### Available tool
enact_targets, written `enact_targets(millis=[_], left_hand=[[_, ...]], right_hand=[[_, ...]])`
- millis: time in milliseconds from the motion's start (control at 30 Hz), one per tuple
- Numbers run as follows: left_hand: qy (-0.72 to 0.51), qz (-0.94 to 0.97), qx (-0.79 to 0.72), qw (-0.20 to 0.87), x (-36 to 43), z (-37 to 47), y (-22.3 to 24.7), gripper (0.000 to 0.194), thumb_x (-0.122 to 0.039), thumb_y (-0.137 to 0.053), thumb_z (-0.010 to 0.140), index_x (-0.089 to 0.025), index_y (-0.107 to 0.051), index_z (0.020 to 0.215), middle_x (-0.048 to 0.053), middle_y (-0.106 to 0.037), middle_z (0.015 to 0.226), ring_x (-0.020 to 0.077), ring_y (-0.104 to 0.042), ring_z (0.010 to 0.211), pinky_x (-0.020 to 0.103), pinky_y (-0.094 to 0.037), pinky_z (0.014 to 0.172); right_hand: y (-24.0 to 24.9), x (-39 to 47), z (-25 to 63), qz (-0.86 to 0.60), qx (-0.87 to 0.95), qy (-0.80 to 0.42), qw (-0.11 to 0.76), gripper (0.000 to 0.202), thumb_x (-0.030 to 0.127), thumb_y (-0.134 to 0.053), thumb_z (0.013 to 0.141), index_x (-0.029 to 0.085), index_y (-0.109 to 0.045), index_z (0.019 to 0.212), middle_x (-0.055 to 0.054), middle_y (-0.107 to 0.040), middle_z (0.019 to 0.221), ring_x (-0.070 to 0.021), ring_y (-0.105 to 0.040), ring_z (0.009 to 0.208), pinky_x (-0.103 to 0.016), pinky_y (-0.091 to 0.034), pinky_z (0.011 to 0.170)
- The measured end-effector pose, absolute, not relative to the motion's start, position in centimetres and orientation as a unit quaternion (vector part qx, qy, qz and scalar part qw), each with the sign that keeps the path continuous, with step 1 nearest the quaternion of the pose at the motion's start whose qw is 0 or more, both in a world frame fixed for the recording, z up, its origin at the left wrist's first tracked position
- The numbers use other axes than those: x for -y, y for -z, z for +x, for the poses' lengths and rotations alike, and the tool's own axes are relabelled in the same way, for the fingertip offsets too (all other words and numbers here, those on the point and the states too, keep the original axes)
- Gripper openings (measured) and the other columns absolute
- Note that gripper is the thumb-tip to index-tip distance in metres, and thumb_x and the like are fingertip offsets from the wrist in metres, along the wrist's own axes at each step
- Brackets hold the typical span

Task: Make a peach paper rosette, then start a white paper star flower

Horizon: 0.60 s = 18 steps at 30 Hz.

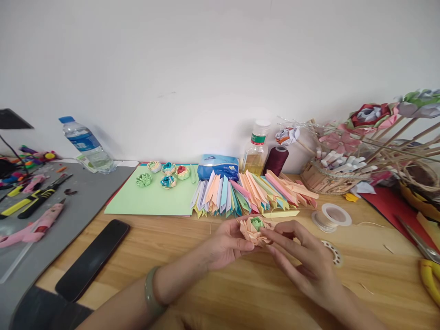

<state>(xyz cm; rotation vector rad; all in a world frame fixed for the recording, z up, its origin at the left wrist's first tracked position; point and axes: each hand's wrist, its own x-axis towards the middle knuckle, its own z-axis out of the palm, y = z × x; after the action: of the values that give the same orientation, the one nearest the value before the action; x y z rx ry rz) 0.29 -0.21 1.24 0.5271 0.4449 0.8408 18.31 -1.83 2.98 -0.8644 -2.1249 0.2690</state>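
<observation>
Left hand (pixel 228 245) and right hand (pixel 311 261): fingers gripping peach-and-green paper flower (pixel 252 231); five formed flowers (pixel 168 182) on green paper (pixel 129 199), folded pieces (pixel 224 195) beside, apparently unassembled.

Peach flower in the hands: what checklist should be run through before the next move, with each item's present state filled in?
1. Peach flower held by both left hand and right hand: ok.
2. Green centre inside the peach petals: ok.
3. Underside of the flower secure: cannot tell, it faces away from the camera.
4. Phone clear of the left forearm: ok, bare table shows between them.
5. White spool clear of the right hand: ok, it lies beyond it.
6. Table free of scraps: not ok, thin scraps lie to the right.
</observation>
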Motion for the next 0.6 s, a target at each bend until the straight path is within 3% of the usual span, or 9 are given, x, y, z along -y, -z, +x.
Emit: enact_targets(millis=[333,600], left_hand=[[-0.393,0.247,-0.228,0.856,0.2,0.4,-1.4,0.051,-0.001,-0.074,0.050,-0.014,-0.063,0.097,0.003,-0.067,0.087,0.0123,-0.063,0.075,0.021,-0.045,0.071],[-0.398,0.310,-0.273,0.819,0.2,0.5,-0.8,0.063,-0.002,-0.077,0.044,-0.020,-0.061,0.103,0.005,-0.062,0.104,0.0157,-0.057,0.089,0.028,-0.043,0.079]], right_hand=[[-3.1,1.6,18.4,-0.371,0.807,-0.113,0.446,0.031,0.005,-0.054,0.077,0.026,-0.058,0.099,-0.003,-0.050,0.081,-0.0144,-0.054,0.073,-0.026,-0.046,0.059],[-2.7,0.8,19.1,-0.327,0.875,-0.072,0.349,0.016,0.014,-0.053,0.082,0.022,-0.058,0.095,-0.003,-0.054,0.082,-0.0120,-0.056,0.072,-0.023,-0.047,0.059]])
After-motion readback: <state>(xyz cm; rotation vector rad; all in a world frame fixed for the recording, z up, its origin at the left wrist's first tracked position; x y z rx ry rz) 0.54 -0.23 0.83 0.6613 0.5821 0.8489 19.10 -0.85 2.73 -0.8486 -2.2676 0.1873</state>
